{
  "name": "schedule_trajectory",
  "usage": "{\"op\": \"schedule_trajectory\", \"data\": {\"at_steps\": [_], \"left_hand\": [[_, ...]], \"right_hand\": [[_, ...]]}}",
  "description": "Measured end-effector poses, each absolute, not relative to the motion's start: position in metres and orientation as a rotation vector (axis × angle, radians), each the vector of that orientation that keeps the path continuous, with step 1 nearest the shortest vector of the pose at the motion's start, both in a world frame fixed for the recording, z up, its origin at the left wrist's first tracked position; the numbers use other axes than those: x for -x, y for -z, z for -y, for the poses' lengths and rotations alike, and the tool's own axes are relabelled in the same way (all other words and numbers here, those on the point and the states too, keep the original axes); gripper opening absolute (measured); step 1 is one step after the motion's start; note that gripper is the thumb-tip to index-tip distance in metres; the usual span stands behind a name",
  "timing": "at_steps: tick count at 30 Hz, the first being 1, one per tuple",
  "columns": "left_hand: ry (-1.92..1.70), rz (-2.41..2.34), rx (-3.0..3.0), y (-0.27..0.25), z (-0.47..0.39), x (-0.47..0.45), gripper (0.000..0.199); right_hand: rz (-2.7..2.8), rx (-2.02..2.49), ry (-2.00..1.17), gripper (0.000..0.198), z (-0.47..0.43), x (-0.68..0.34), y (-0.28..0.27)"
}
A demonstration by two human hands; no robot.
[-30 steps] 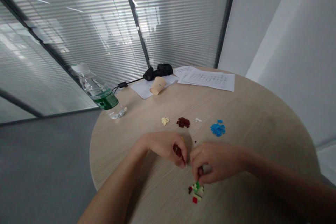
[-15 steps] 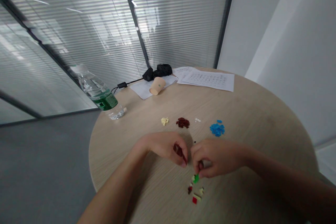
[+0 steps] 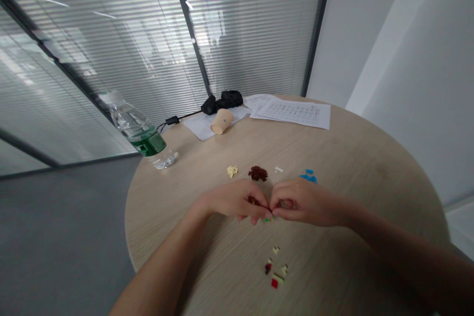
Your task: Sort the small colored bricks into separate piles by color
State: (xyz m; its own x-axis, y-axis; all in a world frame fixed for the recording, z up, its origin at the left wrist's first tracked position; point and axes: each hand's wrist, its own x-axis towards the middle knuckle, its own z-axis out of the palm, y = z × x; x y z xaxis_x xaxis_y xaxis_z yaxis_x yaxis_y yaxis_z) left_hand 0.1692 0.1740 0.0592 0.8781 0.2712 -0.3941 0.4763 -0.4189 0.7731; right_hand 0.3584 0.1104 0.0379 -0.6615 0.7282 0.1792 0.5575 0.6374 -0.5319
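Note:
My left hand (image 3: 240, 201) and my right hand (image 3: 305, 202) meet fingertip to fingertip above the middle of the table. The left thumb and fingers pinch a small dark red toy brick, mostly hidden. A bright green toy brick (image 3: 267, 219) peeks out beneath the touching fingertips, pinched by the right hand. Whether the two bricks are joined cannot be seen. Nearer me lie a few loose pieces: a red brick (image 3: 274, 283), a pale yellow strip (image 3: 277, 278), a dark red piece (image 3: 267, 269) and small cream pieces (image 3: 284, 270).
Beyond my hands are piles of cream pieces (image 3: 232, 171), dark red pieces (image 3: 258, 173), white pieces (image 3: 279, 170) and partly covered blue pieces (image 3: 308, 177). A water bottle (image 3: 144, 138) stands left. Farther back are a tipped paper cup (image 3: 222, 121), a black umbrella-like bundle (image 3: 225, 100) and printed sheets (image 3: 296, 112).
My right hand has lifted the green brick from among the near pieces and carried it away from me to my left hand. The left hand has shifted slightly right; their fingertips now touch.

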Motion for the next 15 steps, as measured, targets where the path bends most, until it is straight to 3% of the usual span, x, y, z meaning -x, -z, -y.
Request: {"op": "schedule_trajectory", "data": {"at_steps": [8, 15], "left_hand": [[0.156, -0.736, -2.170, -0.069, -0.185, -0.147, 0.018], [0.446, -1.257, -2.215, -0.071, -0.201, -0.121, 0.022]], "right_hand": [[2.317, 1.021, -0.515, 0.011, -0.112, -0.354, -0.035], [2.632, 0.723, -0.813, 0.009, -0.106, -0.349, -0.031]]}}
